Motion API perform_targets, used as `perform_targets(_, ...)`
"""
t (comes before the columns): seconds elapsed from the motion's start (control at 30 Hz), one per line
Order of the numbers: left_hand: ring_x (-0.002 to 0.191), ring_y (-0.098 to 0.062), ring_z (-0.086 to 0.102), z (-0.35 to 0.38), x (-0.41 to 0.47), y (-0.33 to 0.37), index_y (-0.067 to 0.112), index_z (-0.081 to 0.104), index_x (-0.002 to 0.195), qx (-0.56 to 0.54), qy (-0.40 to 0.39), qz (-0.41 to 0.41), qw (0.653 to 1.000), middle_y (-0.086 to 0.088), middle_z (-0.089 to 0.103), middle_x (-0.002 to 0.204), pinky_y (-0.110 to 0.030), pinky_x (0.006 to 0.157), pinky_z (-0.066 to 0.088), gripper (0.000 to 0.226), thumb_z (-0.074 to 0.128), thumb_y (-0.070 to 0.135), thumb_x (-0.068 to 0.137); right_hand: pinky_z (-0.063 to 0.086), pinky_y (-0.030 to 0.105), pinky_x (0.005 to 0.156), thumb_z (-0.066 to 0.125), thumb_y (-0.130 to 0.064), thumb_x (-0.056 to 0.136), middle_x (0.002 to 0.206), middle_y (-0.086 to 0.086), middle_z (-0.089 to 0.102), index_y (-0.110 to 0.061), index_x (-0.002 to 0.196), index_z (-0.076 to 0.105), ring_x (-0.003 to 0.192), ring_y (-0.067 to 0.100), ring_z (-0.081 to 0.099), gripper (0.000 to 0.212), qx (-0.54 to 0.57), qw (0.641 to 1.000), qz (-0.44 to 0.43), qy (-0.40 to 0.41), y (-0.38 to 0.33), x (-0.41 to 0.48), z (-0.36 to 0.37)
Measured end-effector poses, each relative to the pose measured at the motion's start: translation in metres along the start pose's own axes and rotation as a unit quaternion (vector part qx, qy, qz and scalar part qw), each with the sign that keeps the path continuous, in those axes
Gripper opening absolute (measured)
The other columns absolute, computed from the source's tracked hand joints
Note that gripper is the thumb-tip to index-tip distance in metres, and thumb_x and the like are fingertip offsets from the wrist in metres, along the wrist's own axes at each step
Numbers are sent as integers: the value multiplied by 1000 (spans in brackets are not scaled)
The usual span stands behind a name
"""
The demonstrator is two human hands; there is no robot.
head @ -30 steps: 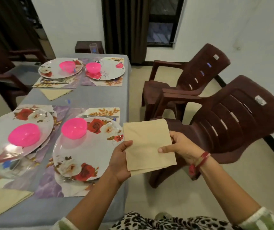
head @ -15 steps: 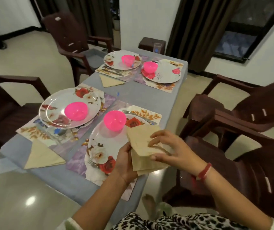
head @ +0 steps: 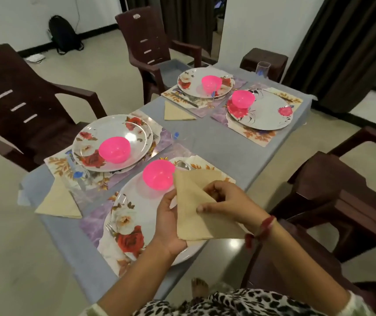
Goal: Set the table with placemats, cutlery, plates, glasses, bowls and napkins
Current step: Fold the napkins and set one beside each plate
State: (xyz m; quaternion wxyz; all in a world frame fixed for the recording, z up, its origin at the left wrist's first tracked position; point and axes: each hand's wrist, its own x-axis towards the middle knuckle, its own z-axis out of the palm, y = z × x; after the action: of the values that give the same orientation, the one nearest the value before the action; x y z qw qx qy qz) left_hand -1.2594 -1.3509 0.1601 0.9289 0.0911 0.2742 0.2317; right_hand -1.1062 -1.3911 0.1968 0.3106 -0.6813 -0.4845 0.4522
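Comparing with 0.5 s ago: the beige triangular napkin (head: 193, 215) then had one corner only partly turned over; it now shows a full diagonal fold. At 1.0 s ago it was a flat square held by two opposite edges. The view has also swung left, and a black bag on the floor (head: 65, 35) is now in sight.
Left hand: the left hand (head: 167, 224) grips the napkin's left edge, thumb on top, the other fingers hidden under the sheet.
Right hand: the right hand (head: 225, 201) has its fingers (head: 214, 190) curled and clamped on the upper folded layer near the top corner; the thumb tip presses flat on the middle of the napkin.
Napkin position: held over the right rim of the white round floral plate (head: 132, 208). The top corner is just beside the pink round plastic bowl (head: 158, 174); the long corner runs under the right wrist, past the edge of the grey-clothed bench (head: 216, 147). Contact with the plate: cannot tell.
Bench: four settings on floral placemats (head: 91, 226). Two flat beige napkins lie beside the left-side settings, one near (head: 57, 201), one far (head: 175, 111).
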Motion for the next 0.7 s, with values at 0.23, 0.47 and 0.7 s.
perform_targets(0.23,95,-38,65,8,-2,9,7,70,112,-22,10,15,1000,-21,65,114,-52,89,48,58,63,51,74,38,18,59,80,-23,71,60,-11,50,-21,59,54,64,6,47,29,82,991,-17,-109,-18,13,-19)
perform_targets(0.47,125,-39,45,3,-7,16,3,37,143,-46,-43,15,998,-22,43,141,-51,106,37,60,49,29,91,54,26,55,95,-32,33,72,11,63,-10,69,57,63,20,63,57,287,953,14,-95,-20,20,-32)
perform_targets(0.7,93,-37,68,-5,4,27,3,64,116,-36,27,37,998,-22,66,113,-51,77,56,50,72,24,71,53,25,49,75,-21,61,78,10,68,-10,87,57,61,19,65,34,331,934,127,45,10,54,-77)
